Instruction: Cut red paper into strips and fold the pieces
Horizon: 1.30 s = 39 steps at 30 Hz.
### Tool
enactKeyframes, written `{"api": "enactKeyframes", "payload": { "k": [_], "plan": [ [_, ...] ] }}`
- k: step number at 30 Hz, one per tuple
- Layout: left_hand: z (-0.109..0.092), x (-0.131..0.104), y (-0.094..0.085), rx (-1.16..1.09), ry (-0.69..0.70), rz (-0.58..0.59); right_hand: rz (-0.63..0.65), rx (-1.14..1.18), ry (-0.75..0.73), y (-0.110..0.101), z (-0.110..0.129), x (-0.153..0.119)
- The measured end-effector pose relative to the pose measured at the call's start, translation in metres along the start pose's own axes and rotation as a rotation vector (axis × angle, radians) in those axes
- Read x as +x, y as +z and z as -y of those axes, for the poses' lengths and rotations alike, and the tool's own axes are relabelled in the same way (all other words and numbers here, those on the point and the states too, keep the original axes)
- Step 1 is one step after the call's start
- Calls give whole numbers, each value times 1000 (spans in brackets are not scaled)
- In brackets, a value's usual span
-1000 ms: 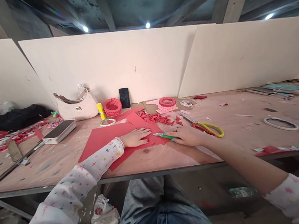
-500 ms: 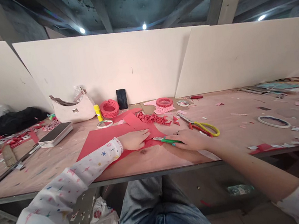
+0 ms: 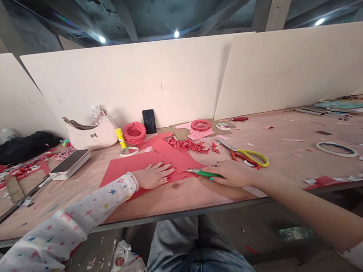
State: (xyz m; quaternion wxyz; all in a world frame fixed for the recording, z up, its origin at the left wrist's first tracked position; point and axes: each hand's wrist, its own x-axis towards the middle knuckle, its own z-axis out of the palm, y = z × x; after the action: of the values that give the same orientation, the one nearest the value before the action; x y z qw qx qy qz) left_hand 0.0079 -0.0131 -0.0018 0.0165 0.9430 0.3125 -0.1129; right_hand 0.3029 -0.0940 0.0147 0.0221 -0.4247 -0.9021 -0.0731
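My left hand [image 3: 153, 176] lies flat, fingers spread, on a large sheet of red paper [image 3: 117, 168]. A smaller red paper piece [image 3: 176, 156] overlaps the sheet just beyond its fingertips. My right hand [image 3: 232, 173] is low over the table with its fingers around a green utility knife [image 3: 206, 173]. The knife's blade points left, at the right edge of the red paper. Red-and-yellow scissors [image 3: 250, 157] lie just beyond my right hand, blades pointing away. Behind the paper is a heap of small folded red paper pieces [image 3: 190, 145].
Along the back stand a white handbag [image 3: 91, 134], a yellow glue stick [image 3: 120, 138], red paper rings [image 3: 134, 133] and an upright phone [image 3: 149, 121]. A white device [image 3: 70, 164] sits at left. Tape rolls [image 3: 336, 149] and paper scraps lie at right.
My left hand has slid left across the red sheet, and its fingers have spread. The right hand stays almost in place with the knife. The view has shifted slightly.
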Motion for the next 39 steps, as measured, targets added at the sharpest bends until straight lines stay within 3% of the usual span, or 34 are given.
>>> {"api": "enactKeyframes", "payload": {
  "k": [8,15,22,39],
  "plan": [
    [22,3,-11,-50,109,36,-26,-49,72,11,5,2],
    [-9,27,-9,-94,76,-172,-10,-30,77,12,8,4],
    [-21,53,0,-121,28,-80,11,-85,64,13,6,5],
    [-24,52,2,-101,-11,-127,-36,-81,95,22,1,6]
  ]
}}
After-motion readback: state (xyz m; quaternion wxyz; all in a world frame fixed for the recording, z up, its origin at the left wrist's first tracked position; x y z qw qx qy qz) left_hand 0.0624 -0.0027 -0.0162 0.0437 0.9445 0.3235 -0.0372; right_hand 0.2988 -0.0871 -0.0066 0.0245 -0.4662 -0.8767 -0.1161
